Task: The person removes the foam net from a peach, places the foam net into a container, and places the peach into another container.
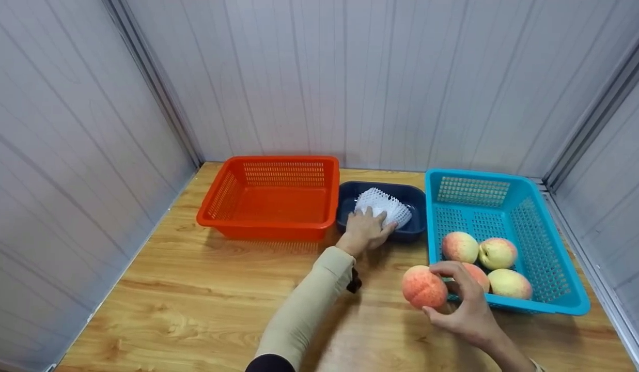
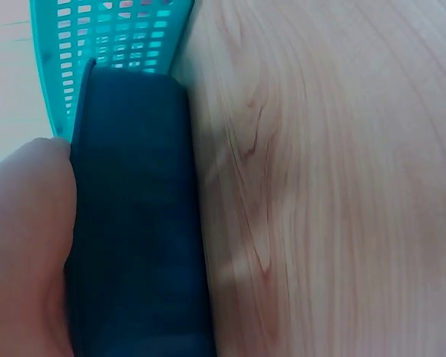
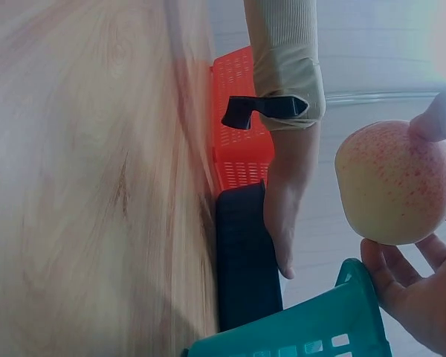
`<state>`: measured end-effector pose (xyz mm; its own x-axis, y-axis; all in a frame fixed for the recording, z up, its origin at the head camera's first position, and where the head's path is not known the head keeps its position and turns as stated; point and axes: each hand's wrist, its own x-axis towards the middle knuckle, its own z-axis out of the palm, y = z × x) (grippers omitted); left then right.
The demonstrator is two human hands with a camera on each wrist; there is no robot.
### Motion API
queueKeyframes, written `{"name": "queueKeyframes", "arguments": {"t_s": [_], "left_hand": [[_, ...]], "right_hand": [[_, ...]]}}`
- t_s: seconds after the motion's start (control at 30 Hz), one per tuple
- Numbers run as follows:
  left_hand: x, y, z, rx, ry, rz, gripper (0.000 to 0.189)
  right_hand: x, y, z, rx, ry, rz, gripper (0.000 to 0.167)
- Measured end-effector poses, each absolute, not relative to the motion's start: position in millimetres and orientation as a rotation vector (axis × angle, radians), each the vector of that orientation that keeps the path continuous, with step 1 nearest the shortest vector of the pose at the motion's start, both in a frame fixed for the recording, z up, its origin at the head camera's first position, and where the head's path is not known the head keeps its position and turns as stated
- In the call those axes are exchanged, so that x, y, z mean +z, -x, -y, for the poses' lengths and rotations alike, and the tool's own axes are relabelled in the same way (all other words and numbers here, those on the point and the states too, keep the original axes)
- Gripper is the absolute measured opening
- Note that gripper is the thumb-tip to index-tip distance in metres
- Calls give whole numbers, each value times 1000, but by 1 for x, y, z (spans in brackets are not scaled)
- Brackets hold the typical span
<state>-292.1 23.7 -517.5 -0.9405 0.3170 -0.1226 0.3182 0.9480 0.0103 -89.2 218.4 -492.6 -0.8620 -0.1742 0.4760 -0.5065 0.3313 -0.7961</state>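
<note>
My right hand [image 1: 466, 310] pinches a pinkish-orange peach [image 1: 424, 287] between thumb and fingers, above the table beside the front left corner of the blue basket [image 1: 562, 310]. The right wrist view shows the same peach [image 3: 394, 182], yellowish on its lower left side. My left hand [image 1: 364, 230] reaches over the front rim of a small navy basin [image 1: 350, 188]. Its spread fingers touch white foam netting [image 1: 384, 201] lying in there. In the left wrist view the basin's outer wall [image 2: 137, 223] fills the middle, with only part of the hand [image 2: 26, 245] showing.
Several peaches [image 1: 460, 247] lie in the front of the blue basket at the right. A red-orange basket [image 1: 278, 232] stands left of the basin. All three containers stand on a wood-grain table [image 1: 195, 299] near the back wall [image 1: 319, 77], with panels at both sides.
</note>
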Motion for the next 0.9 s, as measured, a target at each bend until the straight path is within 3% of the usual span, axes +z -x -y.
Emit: {"name": "queueKeyframes", "arguments": {"t_s": [0.33, 0.63, 0.9], "left_hand": [[-520, 294, -16, 44, -614, -3195, 67], [-510, 280, -11, 212, -892, -3573, 30], [-499, 255, -15, 520, -1268, -3502, 14]], "right_hand": [[-458, 76, -208, 1542, -682, 2252, 64], [-450, 79, -215, 1435, -708, 2225, 65], [-460, 97, -236, 1392, -622, 2292, 70]]}}
